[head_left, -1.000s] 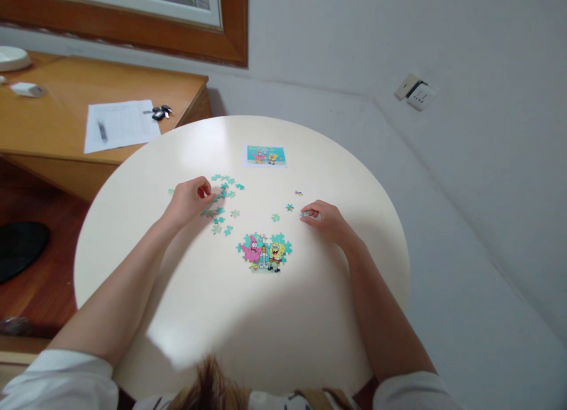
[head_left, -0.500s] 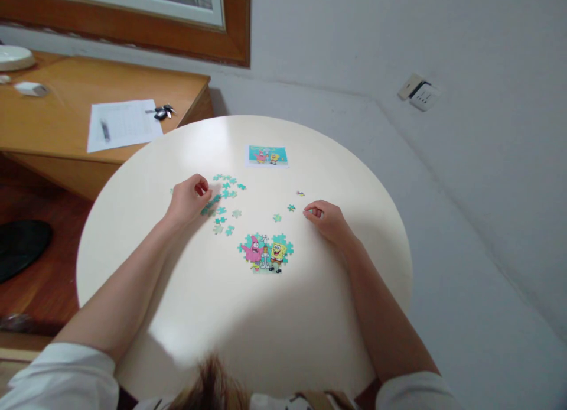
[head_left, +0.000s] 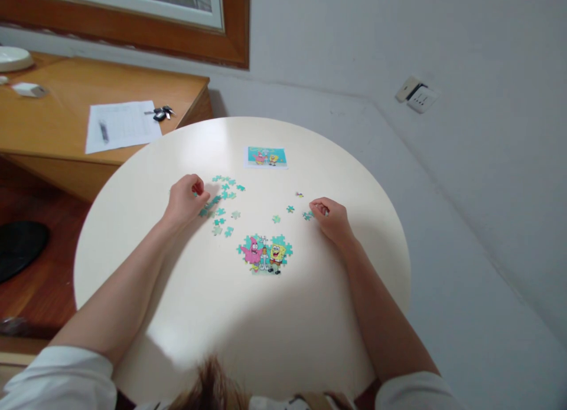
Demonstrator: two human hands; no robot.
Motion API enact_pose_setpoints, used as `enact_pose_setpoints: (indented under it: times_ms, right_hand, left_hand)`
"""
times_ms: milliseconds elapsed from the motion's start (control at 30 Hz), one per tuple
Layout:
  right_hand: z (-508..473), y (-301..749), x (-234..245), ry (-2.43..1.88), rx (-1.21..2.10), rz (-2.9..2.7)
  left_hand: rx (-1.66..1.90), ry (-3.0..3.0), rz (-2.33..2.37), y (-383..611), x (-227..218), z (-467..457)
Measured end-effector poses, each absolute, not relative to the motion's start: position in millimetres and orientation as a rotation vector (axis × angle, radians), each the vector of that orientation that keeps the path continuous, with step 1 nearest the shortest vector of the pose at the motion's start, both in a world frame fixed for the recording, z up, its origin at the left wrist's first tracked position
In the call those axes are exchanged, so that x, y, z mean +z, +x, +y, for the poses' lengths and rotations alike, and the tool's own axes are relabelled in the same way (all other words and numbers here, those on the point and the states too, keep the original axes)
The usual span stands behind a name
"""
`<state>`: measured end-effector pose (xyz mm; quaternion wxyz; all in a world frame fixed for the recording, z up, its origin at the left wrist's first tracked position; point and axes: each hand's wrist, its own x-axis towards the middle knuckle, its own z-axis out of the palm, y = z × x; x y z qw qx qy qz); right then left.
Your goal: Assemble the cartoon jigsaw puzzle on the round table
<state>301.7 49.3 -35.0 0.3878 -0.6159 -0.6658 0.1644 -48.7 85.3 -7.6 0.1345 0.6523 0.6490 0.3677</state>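
A partly joined jigsaw puzzle with cartoon figures lies on the round white table. My left hand is curled closed over the left edge of a loose group of teal puzzle pieces. What its fingers hold, if anything, is hidden. My right hand is low over the table on the right, its fingers bent together; I cannot make out anything in them. Just left of its fingertips lies a teal puzzle piece. Another teal piece, a pale green piece and a small multicoloured piece lie nearby.
A picture card with the same figures lies toward the table's far side. Beyond the table's left edge, a wooden desk holds a paper sheet and keys. A wall with a socket stands at the right.
My right hand has shifted slightly right, uncovering the teal puzzle piece beside its fingertips. My left hand stays nearly in place, still curled. The joined puzzle looks the same.
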Motion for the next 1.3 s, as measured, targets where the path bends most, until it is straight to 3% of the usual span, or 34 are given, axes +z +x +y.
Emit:
enact_pose_setpoints:
  times_ms: [333,1300]
  right_hand:
    - [51,310,-31,-1.583,0.34,-1.606]
    - [62,344,-50,-1.667,0.292,-1.246]
  left_hand:
    - [1.055,1.99,1.897,-55,-8,87]
    - [1.383,1.512,2.063,-83,-25,102]
